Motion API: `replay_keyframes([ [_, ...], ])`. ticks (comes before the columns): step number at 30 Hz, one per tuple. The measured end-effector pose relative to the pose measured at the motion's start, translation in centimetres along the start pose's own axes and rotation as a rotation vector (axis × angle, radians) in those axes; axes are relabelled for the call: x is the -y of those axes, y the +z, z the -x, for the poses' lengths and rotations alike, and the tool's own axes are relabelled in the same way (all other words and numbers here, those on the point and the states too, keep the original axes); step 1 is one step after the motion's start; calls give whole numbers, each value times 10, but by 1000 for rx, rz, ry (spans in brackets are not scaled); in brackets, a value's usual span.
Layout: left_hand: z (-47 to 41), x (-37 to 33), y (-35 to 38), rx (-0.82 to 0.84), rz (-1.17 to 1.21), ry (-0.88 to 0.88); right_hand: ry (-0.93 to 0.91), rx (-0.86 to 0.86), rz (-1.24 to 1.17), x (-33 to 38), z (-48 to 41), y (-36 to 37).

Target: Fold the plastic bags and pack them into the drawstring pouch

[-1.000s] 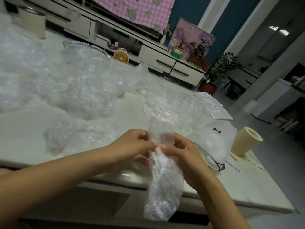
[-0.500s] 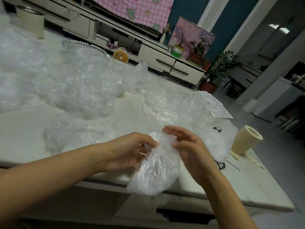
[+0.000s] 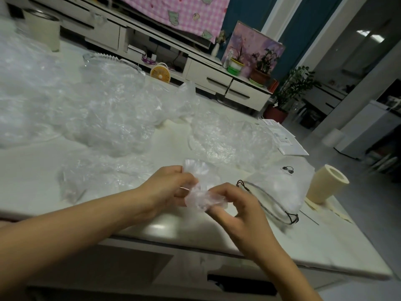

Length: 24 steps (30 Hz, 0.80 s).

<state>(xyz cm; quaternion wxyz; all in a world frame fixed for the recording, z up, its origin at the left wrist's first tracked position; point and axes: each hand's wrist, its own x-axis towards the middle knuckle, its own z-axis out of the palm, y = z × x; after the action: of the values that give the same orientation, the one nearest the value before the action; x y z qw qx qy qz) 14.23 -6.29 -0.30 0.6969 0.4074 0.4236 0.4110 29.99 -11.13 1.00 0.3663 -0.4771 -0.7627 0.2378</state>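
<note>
You are holding a small crumpled plastic bag (image 3: 199, 192) just above the near edge of the surface (image 3: 152, 222). Your left hand (image 3: 171, 187) is pinching its upper end, and your right hand (image 3: 236, 205) is curling its fingers (image 3: 219, 213) round the lower end. You seem to be squeezing it into a tight bundle, so folding looks nearly finished for this bag. Next you will be needing one hand free to spread the drawstring pouch (image 3: 280, 185), which is lying just right of your hands with its black cord (image 3: 271, 205) slack. Farther back, many loose bags (image 3: 112, 118) are lying unfolded.
</note>
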Motion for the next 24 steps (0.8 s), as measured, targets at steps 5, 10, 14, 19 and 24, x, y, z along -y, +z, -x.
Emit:
replay_keyframes([
  [5,-2,3,3,79,-118,98,274,98,-250,0,-10,-6],
  [10,6,0,4,220,-346,135,357,121,-216,-1,-10,-9],
  [14,6,2,5,127,-413,208,378,72,-221,-1,-5,-14],
  [19,6,-3,3,183,-312,163,506,-60,-296,-8,-3,-22],
  [24,9,1,6,190,-279,182,585,-2,-793,-13,-4,-13],
])
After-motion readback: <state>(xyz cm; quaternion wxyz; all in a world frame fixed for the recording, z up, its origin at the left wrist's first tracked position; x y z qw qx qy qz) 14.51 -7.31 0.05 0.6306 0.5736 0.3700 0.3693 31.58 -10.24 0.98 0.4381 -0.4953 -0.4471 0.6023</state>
